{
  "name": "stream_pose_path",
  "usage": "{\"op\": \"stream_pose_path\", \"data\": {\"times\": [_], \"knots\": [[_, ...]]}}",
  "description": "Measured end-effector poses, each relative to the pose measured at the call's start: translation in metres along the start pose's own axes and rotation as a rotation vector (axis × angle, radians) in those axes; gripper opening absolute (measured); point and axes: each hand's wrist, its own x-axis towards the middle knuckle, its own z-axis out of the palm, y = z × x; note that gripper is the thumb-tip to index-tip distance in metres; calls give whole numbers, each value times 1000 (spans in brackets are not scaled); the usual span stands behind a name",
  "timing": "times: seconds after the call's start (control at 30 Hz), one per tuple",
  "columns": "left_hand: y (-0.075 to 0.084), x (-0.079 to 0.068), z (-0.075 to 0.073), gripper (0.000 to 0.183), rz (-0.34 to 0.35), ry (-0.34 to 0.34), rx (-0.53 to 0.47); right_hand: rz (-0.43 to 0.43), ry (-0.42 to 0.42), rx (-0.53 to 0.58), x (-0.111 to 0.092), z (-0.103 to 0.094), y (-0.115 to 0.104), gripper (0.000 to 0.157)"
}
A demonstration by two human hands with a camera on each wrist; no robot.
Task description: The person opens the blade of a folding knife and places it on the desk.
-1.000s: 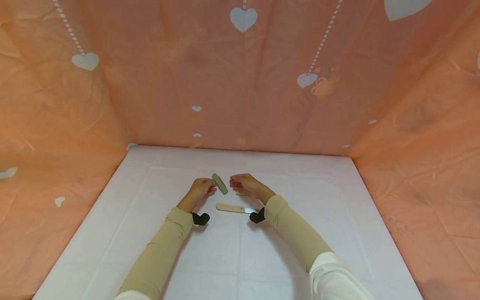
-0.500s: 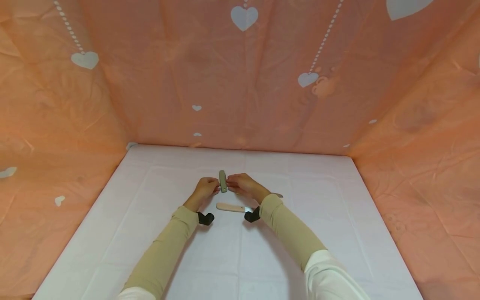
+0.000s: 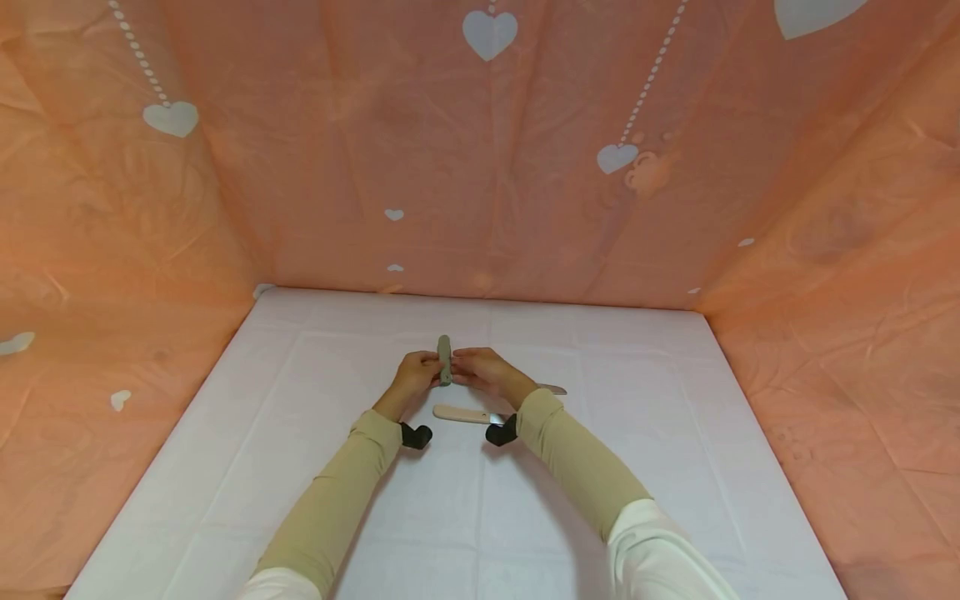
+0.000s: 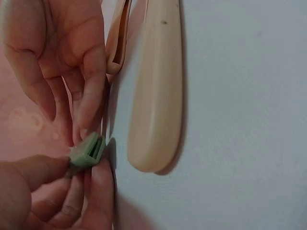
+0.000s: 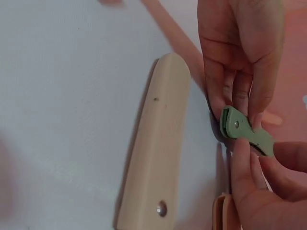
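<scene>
Green slotted handle (image 3: 445,360): held between both hands over the far half of the white cloth (image 3: 480,525), long axis pointing roughly away from the body; contact with the cloth not readable. Left hand (image 3: 417,372): narrow, in a thumb-and-finger pinch on one side. Right hand (image 3: 483,368): narrow too, in a fingertip pinch from the other.

Just changed: a second ago, slanted at the left fingertips and well clear of the right; now swung nearly straight and gripped from both sides. Reads, in judgement, as a shift from one-handed holding to two-handed working of the piece.

Material: smooth, matt, plastic-like; rounded far end, narrow dark slot along the edge, shiny rivet. No blade visible.

Beside the right hand: tan slotted handle (image 4: 116,52), similarly hollow along the edge, partly hidden; blade tip (image 3: 552,389) beyond the wrist, likely of the same knife.

Nearer the body: beige-handled knife (image 3: 460,414), lying flat, blade to the right, partly hidden by the right wrist mount (image 3: 501,431); handle satin, bevelled, blunt-ended.

Farther out: khaki oversleeves (image 3: 333,483), softly creased; fold lines in the cloth; wrinkled peach drape (image 3: 480,167), printed with pale hearts (image 3: 490,35).
</scene>
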Motion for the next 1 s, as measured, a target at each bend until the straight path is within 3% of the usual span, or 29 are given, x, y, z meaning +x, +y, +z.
{"op": "stream_pose_path", "data": {"times": [0.3,0.43,0.73,1.0], "knots": [[8,-5,5,33,83,-73,-29,-15,131,58,-8,-8,-4,30],[16,-9,9,31,130,-118,-43,-51,121,22,-16,-16,-6,32],[30,-17,23,31,159,-267,-6,-189,95,-69,-42,-33,-7,24],[34,-23,31,32,196,-368,-39,-207,68,-102,-61,-45,-9,22]]}}
